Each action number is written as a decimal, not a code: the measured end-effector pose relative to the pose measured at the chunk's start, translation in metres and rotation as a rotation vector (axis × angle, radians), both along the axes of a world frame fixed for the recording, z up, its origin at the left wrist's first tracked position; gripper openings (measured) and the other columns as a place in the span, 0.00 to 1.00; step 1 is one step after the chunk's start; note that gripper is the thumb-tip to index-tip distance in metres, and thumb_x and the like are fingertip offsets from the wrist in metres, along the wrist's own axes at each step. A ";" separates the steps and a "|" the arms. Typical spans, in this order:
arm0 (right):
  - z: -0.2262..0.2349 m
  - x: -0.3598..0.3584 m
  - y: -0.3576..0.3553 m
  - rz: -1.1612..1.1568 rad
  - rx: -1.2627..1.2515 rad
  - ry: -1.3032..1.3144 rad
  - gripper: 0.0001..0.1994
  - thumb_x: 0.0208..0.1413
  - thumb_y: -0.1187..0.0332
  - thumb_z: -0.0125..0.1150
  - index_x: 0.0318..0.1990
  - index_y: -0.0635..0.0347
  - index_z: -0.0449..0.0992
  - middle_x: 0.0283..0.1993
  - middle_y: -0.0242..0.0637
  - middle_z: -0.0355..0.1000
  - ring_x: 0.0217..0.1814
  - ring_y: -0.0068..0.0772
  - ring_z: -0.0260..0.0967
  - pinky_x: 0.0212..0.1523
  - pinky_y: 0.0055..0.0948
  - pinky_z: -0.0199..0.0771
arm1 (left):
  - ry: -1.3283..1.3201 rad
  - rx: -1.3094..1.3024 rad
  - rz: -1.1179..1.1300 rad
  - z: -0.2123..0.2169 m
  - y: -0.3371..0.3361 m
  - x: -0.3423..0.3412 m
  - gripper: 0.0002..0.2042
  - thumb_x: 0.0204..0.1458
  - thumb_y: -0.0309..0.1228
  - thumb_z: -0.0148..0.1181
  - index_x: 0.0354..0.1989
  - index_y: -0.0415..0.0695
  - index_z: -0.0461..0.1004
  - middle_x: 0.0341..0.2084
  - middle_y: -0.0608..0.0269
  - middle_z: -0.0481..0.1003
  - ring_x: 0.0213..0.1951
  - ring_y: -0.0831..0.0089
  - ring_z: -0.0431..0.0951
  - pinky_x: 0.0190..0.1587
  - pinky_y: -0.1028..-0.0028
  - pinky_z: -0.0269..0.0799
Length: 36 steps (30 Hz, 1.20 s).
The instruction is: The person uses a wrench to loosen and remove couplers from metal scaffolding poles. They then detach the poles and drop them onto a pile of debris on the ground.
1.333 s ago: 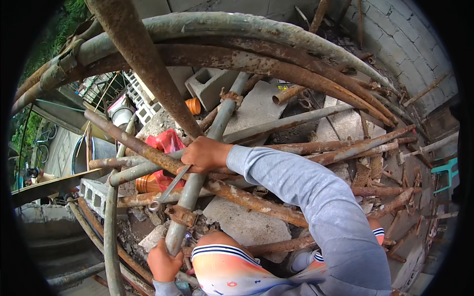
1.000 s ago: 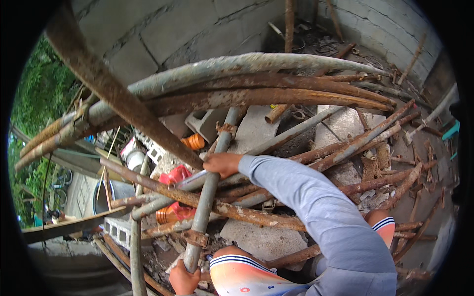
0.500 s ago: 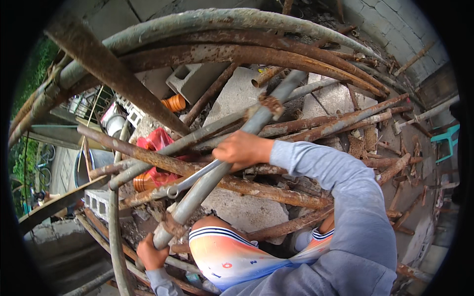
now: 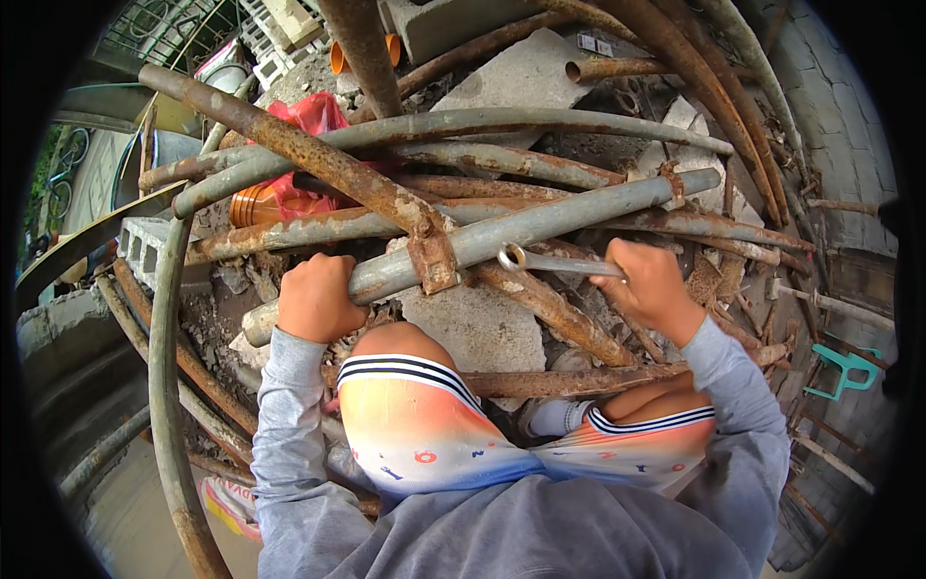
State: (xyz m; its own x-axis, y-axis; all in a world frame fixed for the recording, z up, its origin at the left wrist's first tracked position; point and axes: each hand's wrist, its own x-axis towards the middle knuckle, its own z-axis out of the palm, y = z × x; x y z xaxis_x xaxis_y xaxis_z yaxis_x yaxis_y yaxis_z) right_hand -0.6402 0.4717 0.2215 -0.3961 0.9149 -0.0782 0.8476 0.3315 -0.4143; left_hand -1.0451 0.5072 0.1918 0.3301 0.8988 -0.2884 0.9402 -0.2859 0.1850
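My left hand (image 4: pixel 316 297) is wrapped round the lower left part of a grey metal pipe (image 4: pixel 540 220), just short of its end. The pipe slants up to the right across the pile in front of my knees. A rusty clamp (image 4: pixel 433 259) sits round its middle, and another rusty clamp (image 4: pixel 672 185) is near its far right end. My right hand (image 4: pixel 653 286) grips the handle of a steel wrench (image 4: pixel 559 262). The wrench's ring end points left, close below the pipe and to the right of the middle clamp.
Several rusty pipes (image 4: pixel 280 125) cross under and behind the grey one. Broken concrete slabs (image 4: pixel 473 328) lie among them. A red plastic bag (image 4: pixel 311 116) and orange pots (image 4: pixel 265 205) are at the left, near a hollow block (image 4: pixel 145 246). A teal stool (image 4: pixel 841 370) stands far right.
The grey pipe has swung from steep to flatter, its far end coming down to the right. My right hand has left the pipe and moved right with the wrench. My left hand still holds the pipe.
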 end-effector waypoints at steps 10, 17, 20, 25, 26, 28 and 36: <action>-0.014 -0.108 -0.048 -0.113 -0.111 0.108 0.29 0.55 0.78 0.60 0.66 0.44 0.70 0.28 0.42 0.70 0.25 0.46 0.70 0.26 0.42 0.70 | 0.039 -0.057 0.075 -0.018 -0.013 0.003 0.20 0.27 0.34 0.68 0.35 0.46 0.80 0.24 0.47 0.78 0.31 0.47 0.80 0.35 0.55 0.77; -0.008 -0.104 -0.032 -0.124 -0.120 -0.058 0.27 0.53 0.78 0.60 0.62 0.41 0.75 0.25 0.39 0.63 0.25 0.43 0.64 0.28 0.41 0.66 | -0.040 0.015 0.107 -0.022 -0.021 0.003 0.21 0.29 0.31 0.68 0.39 0.46 0.77 0.28 0.52 0.79 0.32 0.50 0.81 0.34 0.57 0.77; -0.010 -0.098 -0.013 -0.057 0.087 -0.081 0.27 0.52 0.79 0.59 0.59 0.41 0.78 0.25 0.37 0.61 0.28 0.42 0.61 0.32 0.40 0.63 | -0.062 0.028 0.114 -0.021 -0.023 0.004 0.23 0.29 0.31 0.68 0.41 0.48 0.77 0.30 0.53 0.79 0.32 0.51 0.80 0.34 0.57 0.76; -0.024 -0.101 -0.020 -0.130 0.125 -0.058 0.26 0.48 0.74 0.64 0.55 0.37 0.81 0.25 0.32 0.61 0.30 0.37 0.61 0.34 0.35 0.55 | -0.080 0.056 0.078 -0.024 -0.024 0.002 0.20 0.30 0.30 0.68 0.37 0.46 0.76 0.29 0.55 0.78 0.32 0.52 0.80 0.33 0.57 0.76; -0.026 -0.100 -0.021 -0.135 0.130 -0.058 0.25 0.47 0.74 0.64 0.55 0.36 0.81 0.25 0.32 0.61 0.30 0.37 0.61 0.34 0.34 0.55 | -0.094 0.080 0.069 -0.023 -0.024 0.003 0.18 0.30 0.29 0.67 0.36 0.45 0.75 0.27 0.55 0.78 0.31 0.53 0.80 0.32 0.58 0.76; -0.027 -0.100 -0.020 -0.128 0.153 -0.068 0.25 0.47 0.74 0.64 0.54 0.36 0.81 0.24 0.32 0.61 0.30 0.37 0.61 0.35 0.34 0.55 | -0.097 0.092 0.068 -0.025 -0.025 0.001 0.18 0.30 0.29 0.67 0.35 0.45 0.75 0.27 0.55 0.78 0.31 0.53 0.80 0.32 0.58 0.76; -0.050 -0.073 0.036 0.121 0.246 0.014 0.24 0.46 0.73 0.64 0.52 0.36 0.83 0.25 0.33 0.65 0.31 0.36 0.63 0.35 0.35 0.57 | -0.112 -0.034 0.136 -0.025 -0.024 0.001 0.24 0.32 0.32 0.69 0.44 0.48 0.78 0.31 0.53 0.80 0.34 0.51 0.81 0.36 0.58 0.78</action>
